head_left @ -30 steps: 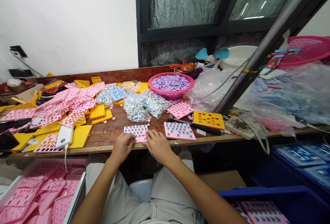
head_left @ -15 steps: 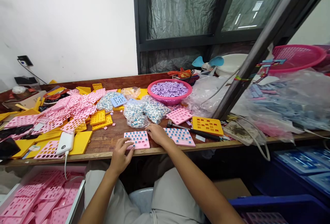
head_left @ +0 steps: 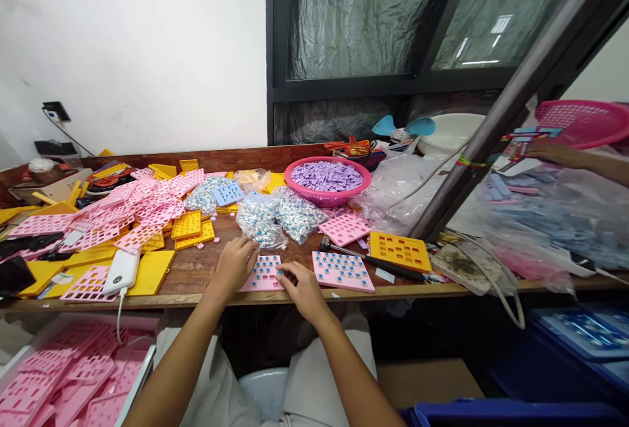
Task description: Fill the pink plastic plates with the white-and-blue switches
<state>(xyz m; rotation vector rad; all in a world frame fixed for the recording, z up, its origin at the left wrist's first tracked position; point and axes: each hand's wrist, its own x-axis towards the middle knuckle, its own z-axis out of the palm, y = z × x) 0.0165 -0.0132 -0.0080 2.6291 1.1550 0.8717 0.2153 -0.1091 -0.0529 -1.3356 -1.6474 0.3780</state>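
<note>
A pink plate (head_left: pixel 266 285) with rows of small blue-topped pieces lies at the table's front edge, between my hands. My right hand (head_left: pixel 303 291) is at its right side, thumb and forefinger pinched together over the plate; whatever is between them is too small to name. My left hand (head_left: pixel 234 264) covers the plate's upper left part, its fingers bent down and close together near a clear bag of small blue-and-white pieces (head_left: pixel 260 221); its fingertips are partly hidden. A second pink plate (head_left: pixel 343 272) filled with blue-topped pieces lies to the right.
Behind stands a pink basket (head_left: pixel 366 181) of lilac pieces. A hammer (head_left: pixel 373 260) and a yellow plate (head_left: pixel 400 251) lie right, near a slanted metal post (head_left: pixel 472 145). Pink plates (head_left: pixel 132 207) are heaped left, beside a white power bank (head_left: pixel 122 271). Another person's arm (head_left: pixel 580 160) reaches in at right.
My right hand has moved from near the bags back to the plate's right side. My left hand has gone from the plate's left edge up toward the bags. Another person's arm has appeared at right.
</note>
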